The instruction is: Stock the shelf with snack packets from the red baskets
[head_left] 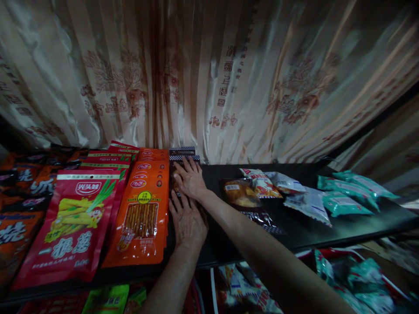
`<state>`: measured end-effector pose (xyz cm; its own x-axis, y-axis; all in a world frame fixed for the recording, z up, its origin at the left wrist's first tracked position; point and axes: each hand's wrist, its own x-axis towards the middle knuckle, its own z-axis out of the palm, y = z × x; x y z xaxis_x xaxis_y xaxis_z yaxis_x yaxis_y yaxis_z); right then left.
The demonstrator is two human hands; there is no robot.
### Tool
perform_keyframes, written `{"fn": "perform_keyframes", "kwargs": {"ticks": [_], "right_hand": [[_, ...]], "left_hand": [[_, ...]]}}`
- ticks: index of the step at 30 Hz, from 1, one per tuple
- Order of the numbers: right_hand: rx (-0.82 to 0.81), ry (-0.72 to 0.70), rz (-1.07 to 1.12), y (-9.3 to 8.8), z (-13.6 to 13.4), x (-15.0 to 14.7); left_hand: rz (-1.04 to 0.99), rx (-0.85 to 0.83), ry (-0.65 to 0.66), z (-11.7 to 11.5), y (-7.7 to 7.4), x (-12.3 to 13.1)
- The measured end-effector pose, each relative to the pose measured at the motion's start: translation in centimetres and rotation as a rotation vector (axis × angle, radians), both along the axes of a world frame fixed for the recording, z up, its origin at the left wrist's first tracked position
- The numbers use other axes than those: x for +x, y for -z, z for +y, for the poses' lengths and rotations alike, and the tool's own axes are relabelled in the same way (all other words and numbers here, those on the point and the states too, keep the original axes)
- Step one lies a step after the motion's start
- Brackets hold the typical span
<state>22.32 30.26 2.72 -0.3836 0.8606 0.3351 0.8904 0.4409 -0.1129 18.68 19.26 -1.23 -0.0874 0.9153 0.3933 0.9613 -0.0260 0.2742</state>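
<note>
Below the left hand (188,220), to its right, bags (245,288) fill a basket (213,290) under the shelf (225,248). That hand lies flat, fingers apart, on dark packets (182,151), orange packets (140,218) just left. Beyond it the right hand (190,176), fingers spread, presses the dark packets too; behind hangs a curtain (193,87).

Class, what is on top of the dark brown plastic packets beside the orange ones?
The bare right hand and bare left hand. Checkered top edges of the dark brown plastic packets show; the hands cover most of the front one's face.
</note>
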Motion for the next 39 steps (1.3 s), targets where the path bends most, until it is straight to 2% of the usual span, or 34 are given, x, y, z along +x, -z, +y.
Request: {"fn": "perform_keyframes", "kwargs": {"ticks": [3, 5, 10, 19, 23, 28, 39], "right_hand": [[0.031, 0.099, 0.074, 0.0, -0.6, 0.6], [-0.002, 0.129, 0.11, 0.1, -0.6, 0.9], [-0.126, 0.101, 0.121, 0.1, -0.3, 1.2], [-0.157, 0.063, 0.147, 0.0, -0.6, 1.4], [-0.106, 0.171, 0.205, 0.2, -0.5, 1.4], [-0.195, 0.3, 0.285, 0.3, 0.2, 1.7], [-0.149, 0.226, 0.249, 1.7, 1.2, 2.0]], "left_hand": [[0.024, 0.047, 0.01, 0.1, 0.2, 0.0], [0.028, 0.069, 0.0, 0.2, 0.4, 0.1], [0.036, 0.099, -0.015, 0.2, 0.6, 0.3], [0.036, 0.1, -0.007, 0.0, 0.5, 0.2], [0.026, 0.116, -0.003, 0.1, 0.6, 0.2], [0.001, 0.101, -0.017, 0.0, 0.2, 0.2], [-0.022, -0.017, 0.035, 0.2, 0.4, -0.5]]}}
